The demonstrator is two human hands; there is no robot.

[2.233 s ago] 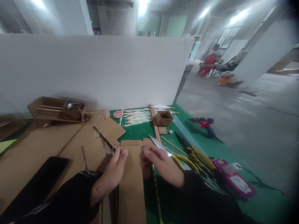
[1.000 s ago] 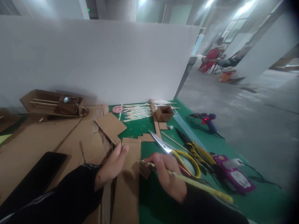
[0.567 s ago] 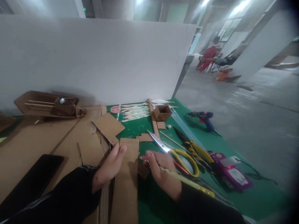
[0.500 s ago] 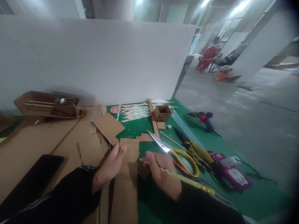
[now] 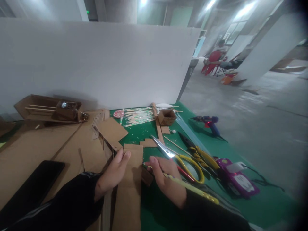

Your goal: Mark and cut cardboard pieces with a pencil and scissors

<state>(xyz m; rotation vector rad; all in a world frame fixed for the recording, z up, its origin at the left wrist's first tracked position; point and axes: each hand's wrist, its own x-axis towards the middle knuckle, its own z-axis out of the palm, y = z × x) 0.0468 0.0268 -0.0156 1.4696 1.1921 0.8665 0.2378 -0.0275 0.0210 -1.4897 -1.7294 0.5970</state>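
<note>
My left hand [image 5: 113, 171] grips the upper left edge of a long cardboard strip [image 5: 128, 189], thumb on top. The strip runs toward me along the table. Just right of it, my right hand [image 5: 166, 171] is closed around a slim yellow patterned tool [image 5: 190, 186] with a darker tip pointing at the strip's right edge. The tool's exact kind is unclear, since my fingers cover its front part. Below my right fingers lies a small brown cardboard piece [image 5: 147, 177]. Scissors [image 5: 172, 154] with yellow and red handles rest beside that hand.
Pliers [image 5: 202, 155], a purple device [image 5: 237, 179] and a blue glue gun [image 5: 209, 123] lie on the right. Wooden sticks [image 5: 139, 117] and a small cardboard box [image 5: 166, 117] stand farther back. A black phone [image 5: 36, 184] rests on cardboard at left. A white panel [image 5: 96, 64] rises behind.
The view has shifted very slightly. Both hands keep nearly the same place and grip, and the cardboard strip shows no clear movement.
</note>
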